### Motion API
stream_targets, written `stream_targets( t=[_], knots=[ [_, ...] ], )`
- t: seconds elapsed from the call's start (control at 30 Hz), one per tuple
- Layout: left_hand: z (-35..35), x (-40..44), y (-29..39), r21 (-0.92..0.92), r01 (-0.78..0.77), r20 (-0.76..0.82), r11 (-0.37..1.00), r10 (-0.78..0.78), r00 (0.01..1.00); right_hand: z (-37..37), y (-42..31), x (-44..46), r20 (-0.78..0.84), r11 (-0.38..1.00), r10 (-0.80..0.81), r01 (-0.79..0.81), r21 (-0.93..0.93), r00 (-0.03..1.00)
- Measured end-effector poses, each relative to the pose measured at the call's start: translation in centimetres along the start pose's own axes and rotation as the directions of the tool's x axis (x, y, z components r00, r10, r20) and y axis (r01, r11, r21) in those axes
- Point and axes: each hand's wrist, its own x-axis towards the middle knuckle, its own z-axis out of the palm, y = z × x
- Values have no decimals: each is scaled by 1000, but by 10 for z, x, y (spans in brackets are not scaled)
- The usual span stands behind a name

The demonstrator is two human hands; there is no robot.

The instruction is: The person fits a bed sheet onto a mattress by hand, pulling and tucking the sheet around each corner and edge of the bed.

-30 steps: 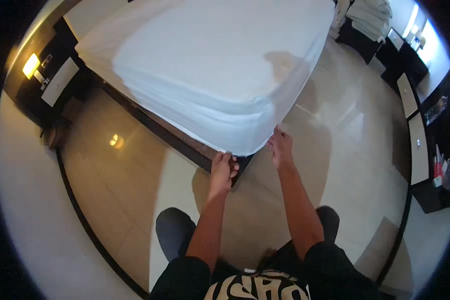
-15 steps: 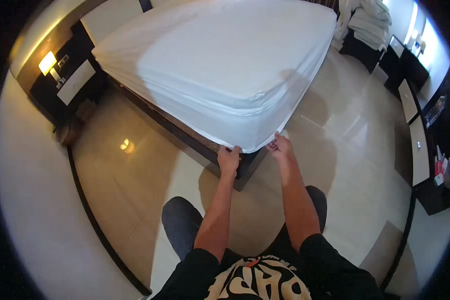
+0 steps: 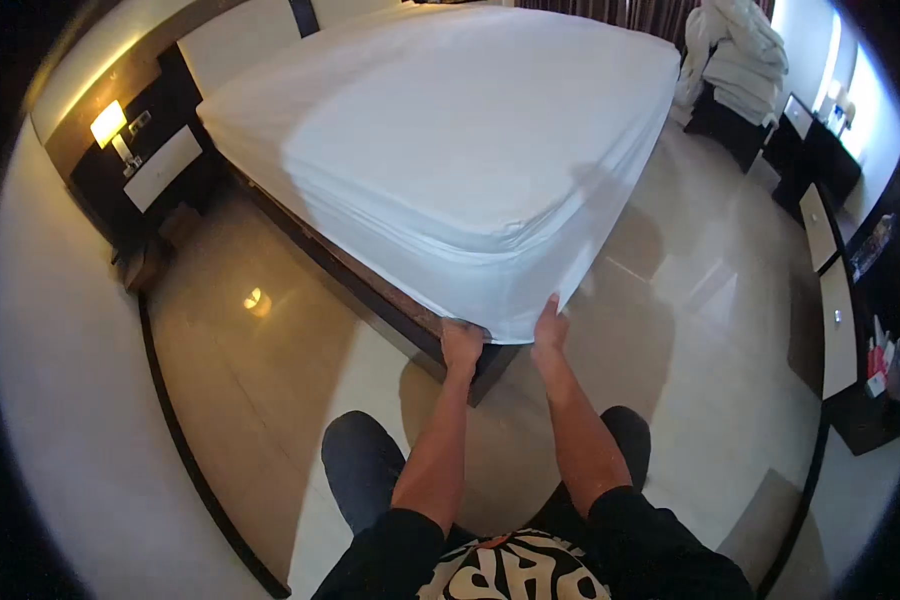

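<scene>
A white fitted sheet covers the mattress, its corner hanging down over the near end of the dark bed frame. My left hand is closed on the sheet's lower edge, left of the corner, with its fingertips hidden under the hem. On the corner's other side, my right hand grips the hem, thumb up along the fabric. Slight wrinkles run along the mattress's upper edge near the corner.
A lit lamp stands on the bedside unit at left. Folded white bedding is piled at the back right. A dark cabinet with white drawers lines the right wall. Glossy tiles surround the bed.
Both hands have moved lower in view with the sheet's corner, pulling the hem further down over the frame. My right hand's thumb now lies up along the fabric.
</scene>
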Motion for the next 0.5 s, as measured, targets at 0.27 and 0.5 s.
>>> stream_targets(
  t=[0.27, 0.5],
  knots=[
    [-1, 2, -11, 44, 12, 73, 999, -15, 997, 17, 18, 21, -20, 912, -104, 88, -401, 994],
    [-49, -79, 110, 178, -638, -85, 749, 657, 749, 9, 17, 18, 27, 940, -127, 129, -316, 992]
  ],
)
